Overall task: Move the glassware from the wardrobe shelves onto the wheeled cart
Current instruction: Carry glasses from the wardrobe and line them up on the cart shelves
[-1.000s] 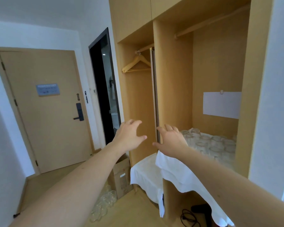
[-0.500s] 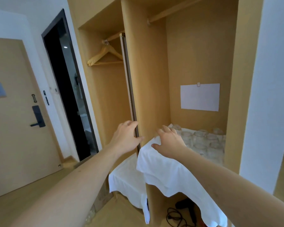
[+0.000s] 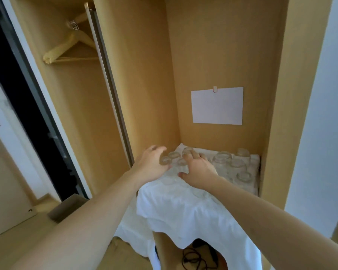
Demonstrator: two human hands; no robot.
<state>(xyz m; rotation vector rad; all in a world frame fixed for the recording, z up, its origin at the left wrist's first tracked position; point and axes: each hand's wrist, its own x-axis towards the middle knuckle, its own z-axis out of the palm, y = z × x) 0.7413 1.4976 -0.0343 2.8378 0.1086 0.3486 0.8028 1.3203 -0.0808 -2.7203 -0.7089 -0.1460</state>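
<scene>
Several clear glasses stand on a wardrobe shelf covered with a white cloth. My left hand reaches over the shelf's left end with fingers spread, right beside a small glass. My right hand hovers among the glasses in the middle, fingers spread over a glass. Neither hand plainly holds a glass. The wheeled cart is out of view.
A white sheet of paper hangs on the wardrobe's back wall. Wooden hangers hang in the left compartment behind a sliding door edge. A black cable lies on the floor under the shelf. A cardboard box sits left.
The view has swung right and closer to the shelf. Both hands have moved forward from the cloth's front edge to the glasses.
</scene>
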